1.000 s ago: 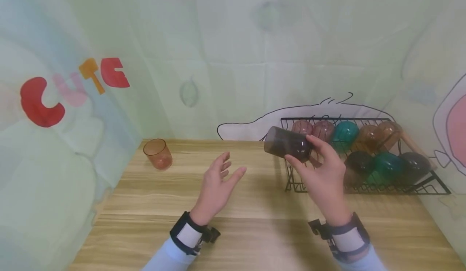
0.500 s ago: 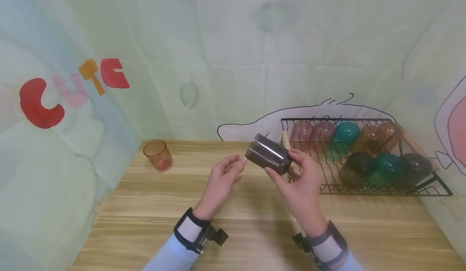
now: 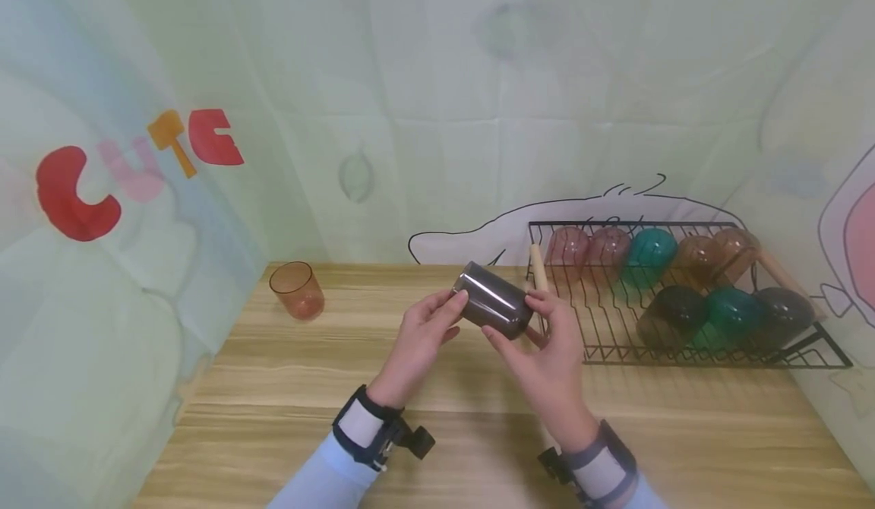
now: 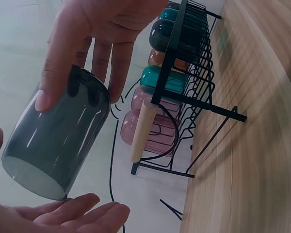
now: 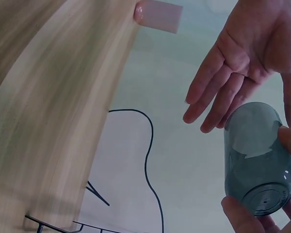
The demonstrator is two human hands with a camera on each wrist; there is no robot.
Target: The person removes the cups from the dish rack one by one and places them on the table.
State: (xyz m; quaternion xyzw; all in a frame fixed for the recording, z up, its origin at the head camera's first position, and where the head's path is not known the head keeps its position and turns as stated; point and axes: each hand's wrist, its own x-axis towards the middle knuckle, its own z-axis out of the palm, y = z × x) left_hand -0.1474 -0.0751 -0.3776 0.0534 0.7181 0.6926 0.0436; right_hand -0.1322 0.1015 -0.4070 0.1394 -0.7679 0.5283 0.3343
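A dark grey see-through glass (image 3: 494, 301) is held tilted on its side above the table, its mouth toward my left hand. My right hand (image 3: 550, 357) grips it near the base, thumb on one side and fingers on the other, as the left wrist view also shows. My left hand (image 3: 420, 342) is right at the rim, with fingers extended below it and the thumb overlapping it in the head view. In the right wrist view the left hand's straight fingers (image 5: 228, 90) lie beside the mouth of the glass. The base faces the right wrist camera.
A black wire rack (image 3: 595, 361) with wooden handles stands at the right, holding several upside-down pink, teal, amber and dark glasses. An orange glass (image 3: 297, 290) stands upright at the table's back left. A printed cloth (image 3: 437, 114) hangs behind the wooden table (image 3: 273, 433).
My right hand has carried the dark glass left and down, away from the rack. My left hand has shifted slightly right to meet its rim.
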